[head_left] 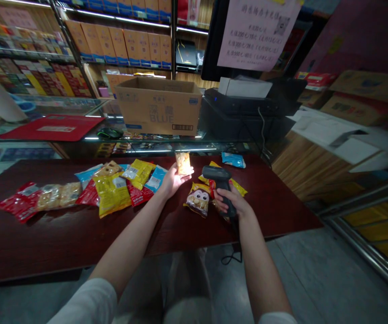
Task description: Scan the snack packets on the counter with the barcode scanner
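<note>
My left hand (171,183) is closed on a small clear pack of crackers (183,163), held up over the table and brightly lit. Wrapped round the handle of a dark barcode scanner (222,180) is my right hand (236,202); the scanner head points left toward the crackers. Below it lies a snack bag with a monkey face (198,199), and more yellow and red packs sit partly hidden behind the scanner. To the left of my left hand is a pile of snack bags, among them a yellow bag (113,193) and a red bag (21,200).
A blue packet (233,159) rests at the back right of the dark wooden table (281,211). Behind, a glass counter holds an open cardboard box (158,108), a computer mouse (109,133) and a red mat (54,127). A monitor (212,49) stands at the right.
</note>
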The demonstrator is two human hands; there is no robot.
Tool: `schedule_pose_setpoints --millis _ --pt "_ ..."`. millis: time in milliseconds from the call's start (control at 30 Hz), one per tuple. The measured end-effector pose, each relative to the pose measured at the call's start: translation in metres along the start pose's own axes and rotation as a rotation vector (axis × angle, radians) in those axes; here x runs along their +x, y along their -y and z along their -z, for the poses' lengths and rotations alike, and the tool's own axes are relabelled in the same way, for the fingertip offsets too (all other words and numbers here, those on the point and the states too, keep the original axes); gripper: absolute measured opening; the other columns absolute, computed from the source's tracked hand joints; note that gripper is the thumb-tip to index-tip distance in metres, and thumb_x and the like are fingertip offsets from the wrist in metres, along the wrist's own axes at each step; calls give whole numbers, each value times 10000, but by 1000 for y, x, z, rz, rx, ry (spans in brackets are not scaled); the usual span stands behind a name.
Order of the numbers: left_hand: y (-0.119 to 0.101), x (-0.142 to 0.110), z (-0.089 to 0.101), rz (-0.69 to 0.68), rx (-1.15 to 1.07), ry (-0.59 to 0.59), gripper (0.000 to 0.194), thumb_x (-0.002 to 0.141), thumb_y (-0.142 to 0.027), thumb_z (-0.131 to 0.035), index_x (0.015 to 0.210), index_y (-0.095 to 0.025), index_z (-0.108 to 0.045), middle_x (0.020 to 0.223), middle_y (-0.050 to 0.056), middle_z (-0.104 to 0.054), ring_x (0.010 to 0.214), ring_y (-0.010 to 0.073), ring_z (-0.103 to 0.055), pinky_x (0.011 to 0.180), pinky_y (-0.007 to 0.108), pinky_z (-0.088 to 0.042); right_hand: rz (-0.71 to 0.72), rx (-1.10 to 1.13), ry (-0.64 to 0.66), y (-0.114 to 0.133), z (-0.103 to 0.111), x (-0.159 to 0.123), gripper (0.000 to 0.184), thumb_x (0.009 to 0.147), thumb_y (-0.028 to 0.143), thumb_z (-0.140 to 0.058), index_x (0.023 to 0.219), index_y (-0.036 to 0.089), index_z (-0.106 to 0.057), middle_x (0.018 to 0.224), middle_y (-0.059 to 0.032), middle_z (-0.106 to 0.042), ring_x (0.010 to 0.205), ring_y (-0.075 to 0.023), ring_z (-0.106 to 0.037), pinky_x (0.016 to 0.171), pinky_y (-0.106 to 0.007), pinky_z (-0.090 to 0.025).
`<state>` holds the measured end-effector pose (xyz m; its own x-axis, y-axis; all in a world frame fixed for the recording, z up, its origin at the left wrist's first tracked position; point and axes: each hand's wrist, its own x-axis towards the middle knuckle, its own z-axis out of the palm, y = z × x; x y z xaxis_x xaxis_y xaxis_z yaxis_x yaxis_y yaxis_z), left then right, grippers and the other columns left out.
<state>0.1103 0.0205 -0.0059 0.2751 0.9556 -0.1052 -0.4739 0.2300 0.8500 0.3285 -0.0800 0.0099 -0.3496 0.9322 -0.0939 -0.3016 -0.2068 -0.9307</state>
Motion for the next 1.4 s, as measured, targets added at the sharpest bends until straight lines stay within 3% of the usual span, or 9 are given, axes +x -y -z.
schedule_pose_setpoints --millis 167,333,467,667,800,900,1133,1233,1400 --pt "-7 0 4 -105 255 16 477 930 -332 -381 1373 -183 -475 1160 125 -710 1016 229 -683 911 417 -529 13 28 -3 -1 2 -2 341 781 386 -746 824 220 -451 581 102 -493 342 -28 -345 305 -159 -338" --pt "-53 -26 12 -575 1128 -373 441 894 -345 -463 1264 -170 -628 1237 144 -638 1193 313 -553 1057 485 -406 47 75 10 0 8 -2 354 798 412 -728 843 236 -423 588 110 -482 334 -29 -311 300 -152 -316" --pt "-87 -61 25 -516 1618 -744 474 886 -379 -508 1294 -179 -641 1230 211 -594 1199 432 -502 1009 603 -367 49 110 22 0 11 -1 377 794 432 -729 804 227 -414 588 101 -480 332 -26 -295 301 -157 -309" --pt "-89 -78 62 -391 1942 -687 526 863 -364 -558 1307 -85 -596 1358 297 -504 1299 500 -413 1039 672 -298 91 194 77 0 16 -1 341 817 394 -716 789 217 -426 594 89 -487 335 -24 -297 301 -157 -320" --pt "-77 -76 50 -567 1949 -617 617 914 -393 -505 1416 -35 -473 1521 310 -358 1444 466 -273 1131 668 -180 148 275 89 5 24 -3 367 815 411 -707 736 215 -407 589 82 -464 340 -16 -265 298 -151 -319" --pt "-55 -74 12 -640 1939 -268 558 960 -385 -444 1415 -66 -483 1467 256 -471 1417 376 -386 1161 545 -246 205 304 50 11 29 -5 314 798 423 -710 830 219 -472 580 97 -447 333 -19 -226 285 -142 -276" --pt "6 -43 -46 -80 1852 119 754 829 -564 -638 1321 -7 -515 1219 282 -646 1153 363 -636 902 366 -478 208 236 -115 17 35 -34 332 776 421 -714 958 231 -514 584 100 -449 329 -31 -250 292 -157 -255" --pt "11 -19 -35 51 1620 109 515 762 -472 -728 1093 -93 -620 1097 225 -696 1069 343 -674 839 352 -494 205 212 -145 14 33 -53 332 768 429 -737 881 225 -501 592 92 -473 331 -30 -281 293 -164 -273" --pt "12 -3 -14 -325 811 -154 597 663 -252 -761 1189 -188 -486 1151 99 -635 1038 218 -644 873 325 -508 188 211 -211 -3 14 -69 367 792 426 -739 736 205 -451 599 74 -491 339 -22 -331 301 -165 -312"
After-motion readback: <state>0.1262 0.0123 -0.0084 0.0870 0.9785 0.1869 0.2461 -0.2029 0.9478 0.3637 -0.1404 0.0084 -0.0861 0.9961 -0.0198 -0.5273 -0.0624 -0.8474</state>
